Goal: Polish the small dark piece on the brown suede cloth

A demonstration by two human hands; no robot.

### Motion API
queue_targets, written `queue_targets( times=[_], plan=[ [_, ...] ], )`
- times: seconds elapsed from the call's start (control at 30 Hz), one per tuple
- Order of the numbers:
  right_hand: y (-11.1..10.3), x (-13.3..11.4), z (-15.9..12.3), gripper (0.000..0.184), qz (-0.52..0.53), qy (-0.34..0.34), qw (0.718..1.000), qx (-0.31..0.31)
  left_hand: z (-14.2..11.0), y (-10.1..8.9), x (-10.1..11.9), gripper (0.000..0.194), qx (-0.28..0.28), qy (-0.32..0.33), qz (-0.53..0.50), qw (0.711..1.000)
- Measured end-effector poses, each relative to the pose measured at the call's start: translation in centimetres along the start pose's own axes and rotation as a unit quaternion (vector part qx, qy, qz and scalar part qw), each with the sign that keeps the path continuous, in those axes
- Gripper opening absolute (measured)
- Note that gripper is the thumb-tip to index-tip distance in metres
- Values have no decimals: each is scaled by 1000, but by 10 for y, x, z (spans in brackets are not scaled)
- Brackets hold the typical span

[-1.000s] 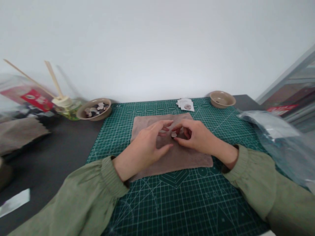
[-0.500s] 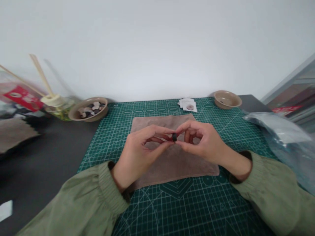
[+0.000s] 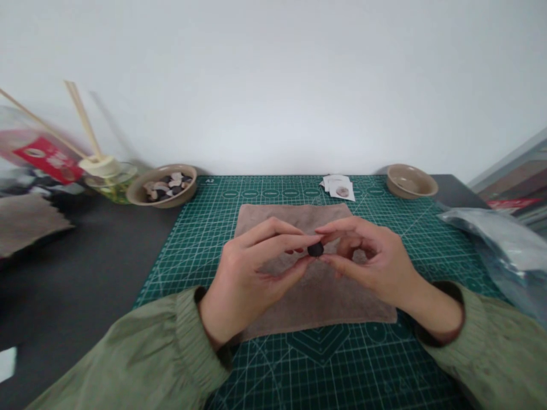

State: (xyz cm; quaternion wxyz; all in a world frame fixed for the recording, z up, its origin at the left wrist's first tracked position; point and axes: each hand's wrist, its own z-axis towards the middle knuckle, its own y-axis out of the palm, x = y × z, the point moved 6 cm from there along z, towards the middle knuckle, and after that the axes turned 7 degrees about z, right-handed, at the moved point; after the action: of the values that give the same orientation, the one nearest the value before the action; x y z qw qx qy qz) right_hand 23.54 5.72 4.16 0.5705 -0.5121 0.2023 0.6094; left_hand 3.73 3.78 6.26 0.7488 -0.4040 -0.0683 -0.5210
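Wearing loose, muted olive-green fabric sleeves (image 3: 128,350), softly creased along their length, gathered into matching ribbed cuffs (image 3: 194,336), dark on the inside, leaving left hand (image 3: 254,273) and right hand (image 3: 378,262) bare

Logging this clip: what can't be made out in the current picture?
Head view:
Dark piece: far side, turned away from view.
Cloth: partly behind left hand and right hand.
White cards: printed detail too small.
White slip: cut off by left edge.
Left bowl: bottom hidden by pieces.
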Motion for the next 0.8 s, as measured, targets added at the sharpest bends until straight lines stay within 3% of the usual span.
queue_targets(
  times=[0.37, 0.8],
  plan=[
    [-1, -5, -6, 30, 9, -8, 1000, 6, 1, -1, -1, 24, -4, -28, -18, 999],
    [-4, -17, -2, 30, -18, -97, 995, 18, 0, -6, 3, 22, 12, -17, -26, 999]
  ],
)
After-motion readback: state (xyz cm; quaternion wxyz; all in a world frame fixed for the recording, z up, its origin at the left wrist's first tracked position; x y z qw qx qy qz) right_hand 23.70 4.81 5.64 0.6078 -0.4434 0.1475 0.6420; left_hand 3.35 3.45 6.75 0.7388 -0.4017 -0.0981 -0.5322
